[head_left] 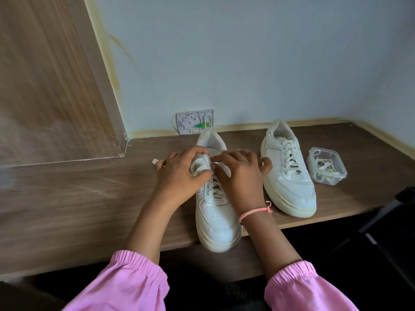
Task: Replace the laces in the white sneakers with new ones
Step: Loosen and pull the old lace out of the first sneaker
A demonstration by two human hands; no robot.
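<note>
While both pink sleeves (125, 286) hang off the front edge of the wooden desk (67, 209), I've got my hands up on the near sneaker (216, 217), and that shoe is my landmark for everything here. Its toe pokes out over the desk edge towards me, heel away, which I'd say keeps the eyelets square under the camera. Left hand (179, 176) sits on the shoe's left side at the top of the lacing, fingers curled round a loop of the old lace (198, 167), gripping it. Right hand (239, 173) is on the other side, a pink thread bracelet (254, 213) on its wrist, fingertips (215, 158) bent in and meeting the lace at the tongue; it looks like a pinch on the knot, though I can't tell how firmly. My read: I'm untying the bow, so the job has barely begun. One hand steadies the loop while the other works the knot loose.

Just right of that shoe stands the second sneaker (288, 169), fully laced, untouched, toe also facing me. Right of that one again is a clear plastic tub (326, 167), lid off, with pale laces (324, 168) coiled inside, presumably the new ones, parked within reach. Beyond the near shoe's heel, a white wall plate (195, 121) sits at the base of the pale blue wall (247, 63).
</note>
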